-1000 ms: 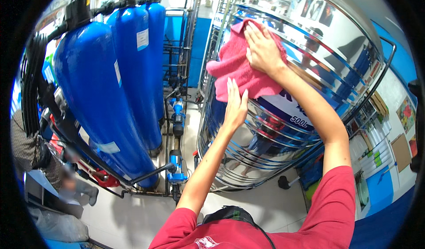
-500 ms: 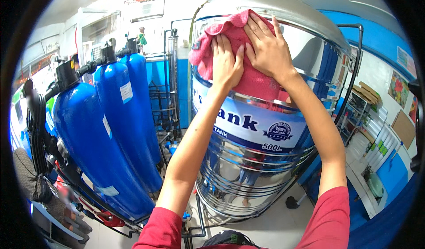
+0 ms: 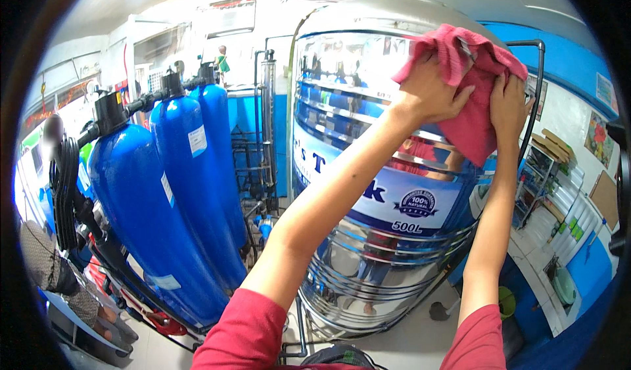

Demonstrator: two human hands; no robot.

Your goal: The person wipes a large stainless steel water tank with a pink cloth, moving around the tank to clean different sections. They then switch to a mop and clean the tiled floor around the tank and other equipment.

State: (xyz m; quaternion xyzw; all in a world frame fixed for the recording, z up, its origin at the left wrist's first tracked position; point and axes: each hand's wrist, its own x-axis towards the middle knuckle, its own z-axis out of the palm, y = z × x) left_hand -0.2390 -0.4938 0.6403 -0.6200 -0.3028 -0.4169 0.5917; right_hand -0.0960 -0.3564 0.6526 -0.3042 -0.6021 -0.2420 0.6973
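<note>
A pinkish-red cloth [image 3: 478, 104] lies against the upper right side of a large shiny steel water tank [image 3: 355, 117], its lower corner hanging in a point. My left hand [image 3: 430, 92] holds the cloth's left part, thumb toward the middle, fingertips hidden beneath a fold. At the cloth's right edge, near the tank's side, my right hand [image 3: 509, 110] grips it with bent fingers. Both arms reach up and to the right. Ridged steel bands and a white-and-blue printed label [image 3: 411, 196] run round the tank below the cloth.
Several tall blue cylinders [image 3: 148, 199] with black tops and pipes stand at left. A black pipe [image 3: 541, 87] runs down close to the tank's right side. Further right are a small rack [image 3: 536, 179] and a pale counter [image 3: 536, 271].
Both hands and the cloth have moved right across the tank, baring its upper left surface. The hands, flat on the cloth before, now grasp it, and it hangs more bunched.
</note>
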